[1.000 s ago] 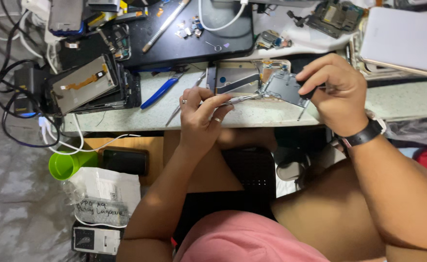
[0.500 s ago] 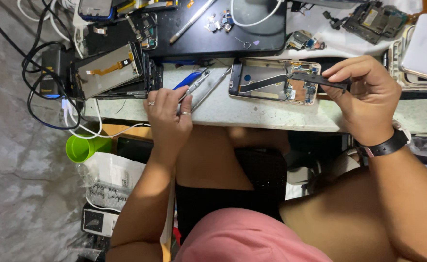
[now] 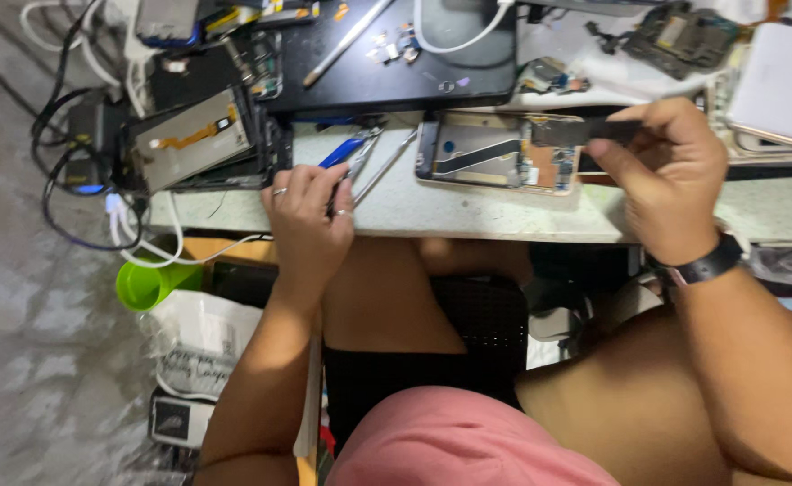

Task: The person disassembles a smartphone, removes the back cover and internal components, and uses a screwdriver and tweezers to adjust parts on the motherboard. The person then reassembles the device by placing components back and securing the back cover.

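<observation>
An opened phone frame [image 3: 495, 154] lies face-down on the pale work surface [image 3: 468, 216], its circuit boards and flex cable showing. My right hand [image 3: 661, 175] pinches a dark flat part [image 3: 580, 132] over the frame's right end. My left hand [image 3: 310, 216] rests at the table's front edge, fingers on thin metal tools [image 3: 369, 162] next to a blue-handled tool [image 3: 340, 151].
A black tablet [image 3: 396, 54] with a metal rod and small parts lies beyond. A dismantled screen [image 3: 193, 139], cables and a charger are at left. A green cup [image 3: 148, 283] and a white bag sit below the table. A white box [image 3: 787, 85] is at right.
The phone frame went from my hands down onto the table. My left hand moved left to the tools. My right hand now holds a dark part over the frame.
</observation>
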